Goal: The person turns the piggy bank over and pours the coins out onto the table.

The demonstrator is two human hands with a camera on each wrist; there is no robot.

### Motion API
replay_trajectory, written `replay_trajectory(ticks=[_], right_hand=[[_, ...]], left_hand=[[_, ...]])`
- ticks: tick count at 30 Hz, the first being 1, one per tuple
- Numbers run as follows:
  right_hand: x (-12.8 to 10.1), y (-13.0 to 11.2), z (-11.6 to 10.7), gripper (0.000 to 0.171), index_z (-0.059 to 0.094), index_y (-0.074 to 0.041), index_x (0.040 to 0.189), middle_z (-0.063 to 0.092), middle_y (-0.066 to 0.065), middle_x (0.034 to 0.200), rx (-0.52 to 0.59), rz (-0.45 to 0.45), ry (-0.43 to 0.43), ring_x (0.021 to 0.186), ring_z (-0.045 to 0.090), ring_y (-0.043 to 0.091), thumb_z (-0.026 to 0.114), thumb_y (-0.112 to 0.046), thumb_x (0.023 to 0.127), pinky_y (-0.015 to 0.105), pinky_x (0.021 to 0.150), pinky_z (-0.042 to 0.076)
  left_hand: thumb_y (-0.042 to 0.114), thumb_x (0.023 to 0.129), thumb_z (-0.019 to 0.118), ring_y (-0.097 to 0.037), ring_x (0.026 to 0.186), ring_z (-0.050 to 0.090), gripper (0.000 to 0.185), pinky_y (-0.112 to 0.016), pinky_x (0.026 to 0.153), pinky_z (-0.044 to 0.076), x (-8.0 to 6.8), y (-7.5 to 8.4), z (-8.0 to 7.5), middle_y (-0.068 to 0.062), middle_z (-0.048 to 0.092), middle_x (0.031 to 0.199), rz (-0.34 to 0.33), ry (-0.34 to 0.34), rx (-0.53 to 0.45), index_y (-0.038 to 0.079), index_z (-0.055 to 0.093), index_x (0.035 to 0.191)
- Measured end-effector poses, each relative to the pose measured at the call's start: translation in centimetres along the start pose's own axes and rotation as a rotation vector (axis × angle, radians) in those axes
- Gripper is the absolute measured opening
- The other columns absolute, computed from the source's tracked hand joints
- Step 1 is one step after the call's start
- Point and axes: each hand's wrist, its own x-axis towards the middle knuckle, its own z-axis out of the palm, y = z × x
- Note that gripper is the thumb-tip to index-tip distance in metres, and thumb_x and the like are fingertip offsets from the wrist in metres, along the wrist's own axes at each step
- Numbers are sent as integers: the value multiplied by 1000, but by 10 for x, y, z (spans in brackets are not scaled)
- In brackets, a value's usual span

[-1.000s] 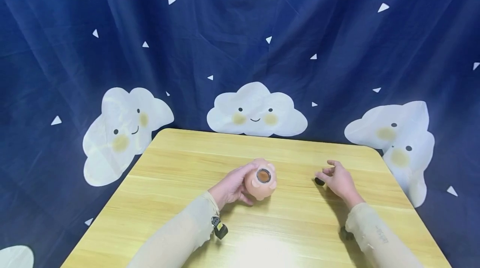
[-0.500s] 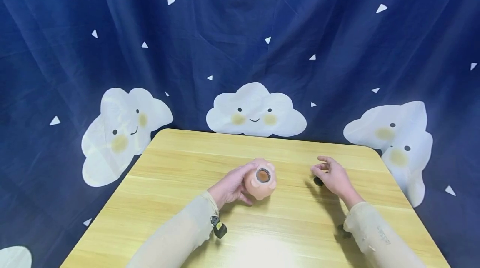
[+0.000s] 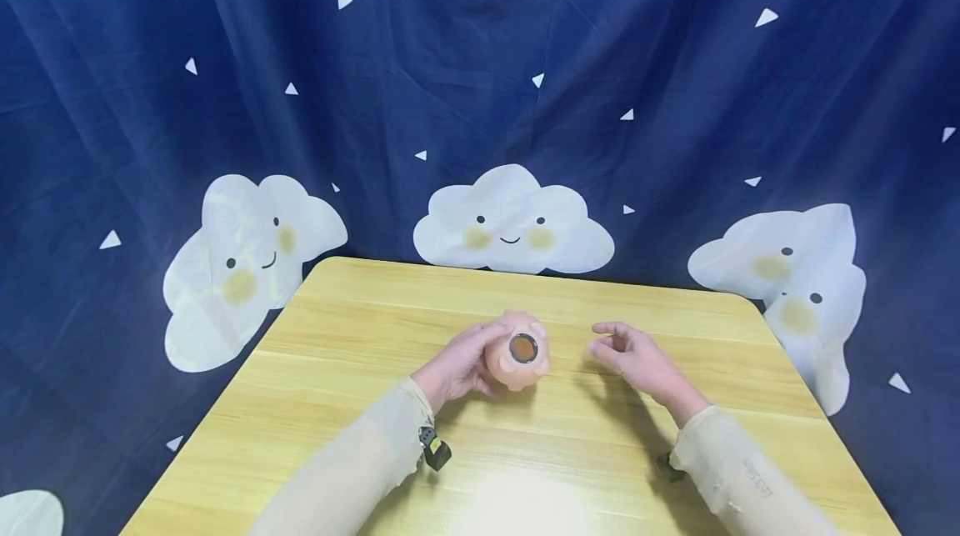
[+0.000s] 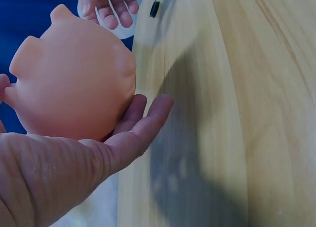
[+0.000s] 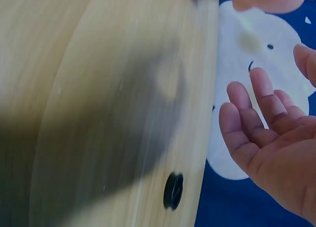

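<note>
Mid-tabletop, left hand cups the pig hole-up to steady it; right hand hovers open, empty, plug nearby.

Piggy bank on table, between left hand and right hand

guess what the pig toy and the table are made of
Pig toy: probably soft vinyl or rubber, given its matte, seamless peach skin and moulded ears. Table: wood or a wood-look laminate, with pale printed-looking grain and a smooth, slightly glossy top.
</note>
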Motion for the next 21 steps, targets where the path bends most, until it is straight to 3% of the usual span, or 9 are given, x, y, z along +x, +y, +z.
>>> replay_trajectory(ticks=[8,14,21], right_hand=[[-4,-18,14,66,45,8,153,71,28,133,165,9,-102,111,72,32,69,-31,106,41,92,62],[-5,-23,22,66,42,10,154,69,28,135,256,13,-164,120,72,32,66,-30,107,35,97,62],[-2,-23,28,65,39,14,154,69,30,134,330,-13,-220,121,72,32,60,-29,111,29,97,63]], left_hand=[[46,97,70,-48,129,60,77,-72,97,57,0,2,-6,-25,46,159,54,5,6,11,42,159],[42,97,69,-37,125,63,71,-55,90,62,-1,5,-8,-21,52,153,91,-32,24,17,44,159],[37,95,70,-32,123,65,73,-47,87,64,-2,9,-6,-19,58,149,155,-45,24,19,42,160]])
